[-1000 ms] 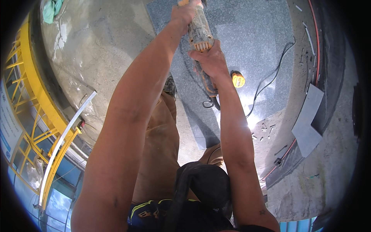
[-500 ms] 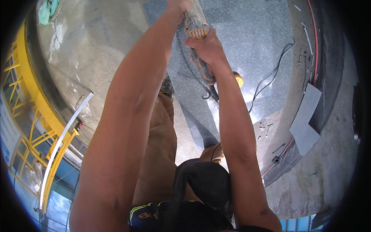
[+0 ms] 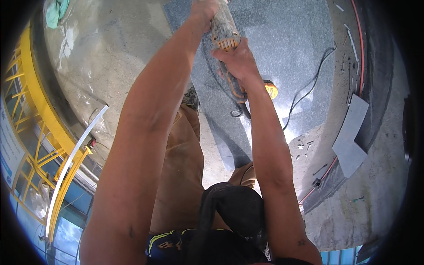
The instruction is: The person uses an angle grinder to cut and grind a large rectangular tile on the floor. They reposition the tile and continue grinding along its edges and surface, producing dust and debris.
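Note:
A dusty angle grinder [image 3: 224,27] with a yellow and black body lies lengthwise at the top of the view, over a large speckled grey stone slab [image 3: 289,53]. My right hand [image 3: 240,59] is wrapped round its rear handle. Farther forward, my left hand [image 3: 205,9] is closed on the front part of the grinder. Its fingers are partly cut off by the upper edge. The grinder's disc is out of view. A black cord [image 3: 244,109] leaves the handle's end. Beside my right forearm, a round yellow tape measure [image 3: 270,90] rests on the slab.
A thin black cable [image 3: 304,92] snakes over the slab. To the right lie a notched grey slab piece [image 3: 351,137], a red hose [image 3: 361,48] and small offcuts [image 3: 303,148]. On the left stand a yellow metal frame [image 3: 44,101] and a long pale strip [image 3: 73,154]. A green cloth [image 3: 55,13] lies far left.
The grinder and both hands have shifted very slightly toward me. My grip on the grinder is the same.

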Demonstrator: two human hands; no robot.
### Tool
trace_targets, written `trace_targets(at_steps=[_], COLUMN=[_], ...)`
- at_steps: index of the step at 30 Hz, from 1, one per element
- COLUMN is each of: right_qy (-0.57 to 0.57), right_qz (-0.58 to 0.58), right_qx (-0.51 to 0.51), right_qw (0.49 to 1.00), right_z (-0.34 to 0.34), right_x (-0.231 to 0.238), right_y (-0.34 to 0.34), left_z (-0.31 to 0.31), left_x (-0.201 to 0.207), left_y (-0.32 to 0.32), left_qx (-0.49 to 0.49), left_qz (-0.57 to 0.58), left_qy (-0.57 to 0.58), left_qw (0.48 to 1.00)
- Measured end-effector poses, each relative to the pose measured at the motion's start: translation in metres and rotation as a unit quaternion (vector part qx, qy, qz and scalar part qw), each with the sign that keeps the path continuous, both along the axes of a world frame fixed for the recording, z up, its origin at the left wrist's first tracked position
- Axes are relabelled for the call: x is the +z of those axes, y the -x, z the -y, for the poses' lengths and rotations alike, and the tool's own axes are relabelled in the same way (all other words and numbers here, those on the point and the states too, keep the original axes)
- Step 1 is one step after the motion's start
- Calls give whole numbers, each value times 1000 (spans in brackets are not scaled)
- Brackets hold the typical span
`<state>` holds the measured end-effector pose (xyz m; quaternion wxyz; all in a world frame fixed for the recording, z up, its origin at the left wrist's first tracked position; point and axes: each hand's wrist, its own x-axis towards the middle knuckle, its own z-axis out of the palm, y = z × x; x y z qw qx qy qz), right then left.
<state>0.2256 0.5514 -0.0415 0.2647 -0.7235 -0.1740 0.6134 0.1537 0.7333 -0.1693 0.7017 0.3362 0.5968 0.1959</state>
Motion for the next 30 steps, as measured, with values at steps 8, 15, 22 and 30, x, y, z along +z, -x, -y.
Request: trace_targets(at_steps=[8,15,22,30], right_qy=[5,15,14,15], right_qz=[5,-15,1,-9], right_qx=[-2,-16,6,-7], right_qw=[1000,1000,1000,1000], right_z=[11,16,28,19], right_x=[8,21,17,20], right_y=[3,2,4,6], left_z=[17,25,35,28], left_x=[10,16,11,6], left_y=[2,1,7,8], left_qx=[11,20,3,-18], left_qz=[12,1,-6,22], left_qy=[-9,-8,-20,-38], left_qw=[1000,1000,1000,999])
